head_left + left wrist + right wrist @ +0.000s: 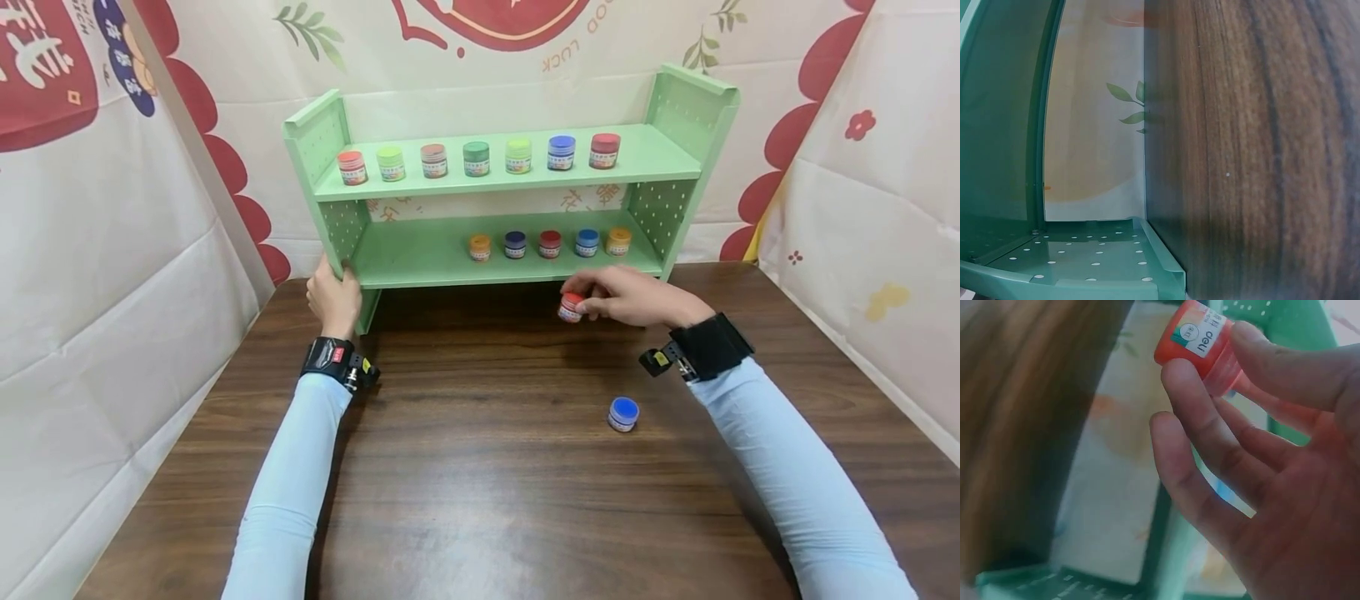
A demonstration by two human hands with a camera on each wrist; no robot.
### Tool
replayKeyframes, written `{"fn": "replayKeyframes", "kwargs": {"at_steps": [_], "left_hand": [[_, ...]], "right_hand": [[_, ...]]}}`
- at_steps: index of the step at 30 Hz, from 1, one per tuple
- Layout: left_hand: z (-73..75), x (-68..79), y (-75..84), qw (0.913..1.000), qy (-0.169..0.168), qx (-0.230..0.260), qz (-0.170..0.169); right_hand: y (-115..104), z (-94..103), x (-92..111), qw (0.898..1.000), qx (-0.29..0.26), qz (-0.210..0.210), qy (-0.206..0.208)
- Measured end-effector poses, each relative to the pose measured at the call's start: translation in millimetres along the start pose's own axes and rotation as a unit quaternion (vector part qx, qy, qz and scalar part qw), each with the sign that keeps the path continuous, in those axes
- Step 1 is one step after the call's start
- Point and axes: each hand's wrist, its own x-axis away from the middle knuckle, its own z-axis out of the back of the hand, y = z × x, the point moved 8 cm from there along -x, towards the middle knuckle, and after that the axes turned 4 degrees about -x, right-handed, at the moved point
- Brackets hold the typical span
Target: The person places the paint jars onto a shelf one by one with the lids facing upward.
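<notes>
In the head view my right hand (630,296) pinches a small red paint jar (571,307) between thumb and fingers, in front of the lower shelf. The right wrist view shows the jar's white label (1202,334) and its body tilted, with the thumb on one side. My left hand (334,297) holds the left side panel of a green two-tier rack (420,258) near its lower front corner. That hand is outside the left wrist view, where the perforated side panel (1079,256) shows. A blue-lidded jar (623,414) stands on the table below my right hand.
Several paint jars line the upper shelf (525,185), among them a dark red one (604,151) at the right end. More stand on the lower shelf, including a yellow-orange jar (618,242) at its right. Printed cloth (495,108) hangs behind the rack on the wooden table (465,467).
</notes>
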Motion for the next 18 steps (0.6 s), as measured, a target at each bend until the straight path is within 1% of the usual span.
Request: {"fn": "replayKeyframes", "kwargs": {"at_steps": [5,10,13,18], "left_hand": [[-0.1,0.8,0.3,1.0000,-0.003,0.003,-0.002],[0.7,2.0,-0.1,1.0000,-0.002,0.004,-0.001],[1.8,2.2,1.3,1.0000,0.003,0.003,-0.003],[2.7,1.5,2.4,1.0000,-0.002,0.001,-0.002]], "right_hand": [[-36,6.2,-27,0.999,0.028,0.042,0.013],[-68,4.3,-62,0.997,0.039,0.072,0.015],[-79,0.2,-85,0.996,0.043,0.073,0.014],[-90,-10.5,-117,0.996,0.051,0.068,0.012]]}}
